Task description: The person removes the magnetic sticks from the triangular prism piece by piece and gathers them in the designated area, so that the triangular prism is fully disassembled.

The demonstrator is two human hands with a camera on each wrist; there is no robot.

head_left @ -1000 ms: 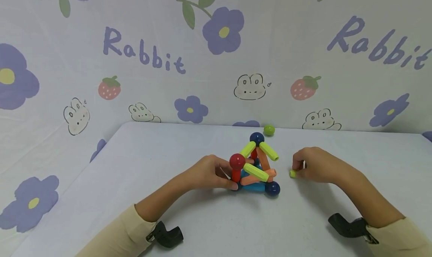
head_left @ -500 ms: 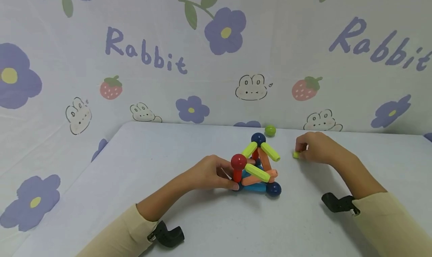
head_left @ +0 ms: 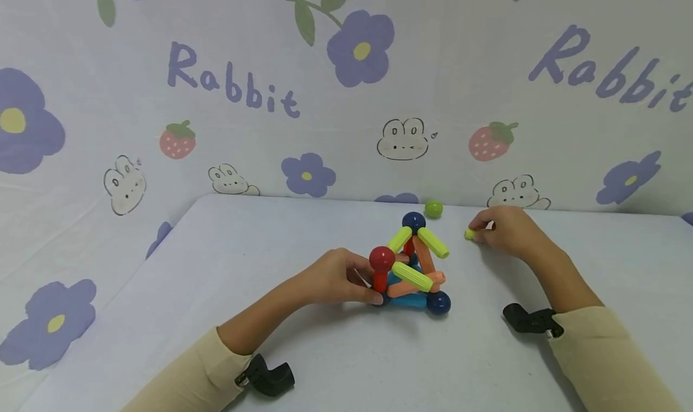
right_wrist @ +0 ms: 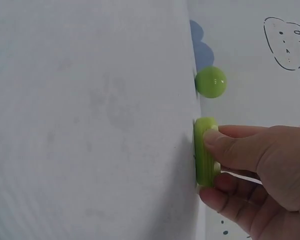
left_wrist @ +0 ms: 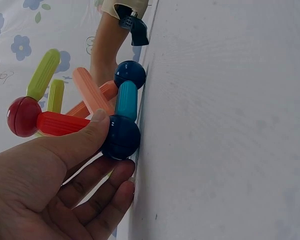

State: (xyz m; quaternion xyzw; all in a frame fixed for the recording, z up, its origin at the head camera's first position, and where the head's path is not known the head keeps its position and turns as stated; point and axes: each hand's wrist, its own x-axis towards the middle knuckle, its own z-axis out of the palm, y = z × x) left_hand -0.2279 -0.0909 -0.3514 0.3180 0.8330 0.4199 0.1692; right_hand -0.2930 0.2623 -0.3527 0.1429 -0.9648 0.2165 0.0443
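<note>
The left hand (head_left: pixel 338 276), partly hidden, grips the stick-and-ball frame (head_left: pixel 412 276) on the surface (head_left: pixel 325 352). The right hand (head_left: pixel 509 230) pinches a green stick (right_wrist: pixel 204 159), mostly covered in the head view, near the green ball (head_left: pixel 434 209).

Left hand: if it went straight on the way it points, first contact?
The ball-and-stick frame. The left hand holds it by a dark blue ball, so it would likely just push the frame. Which stick comes next is unclear: depth inside is hard to read.
</note>
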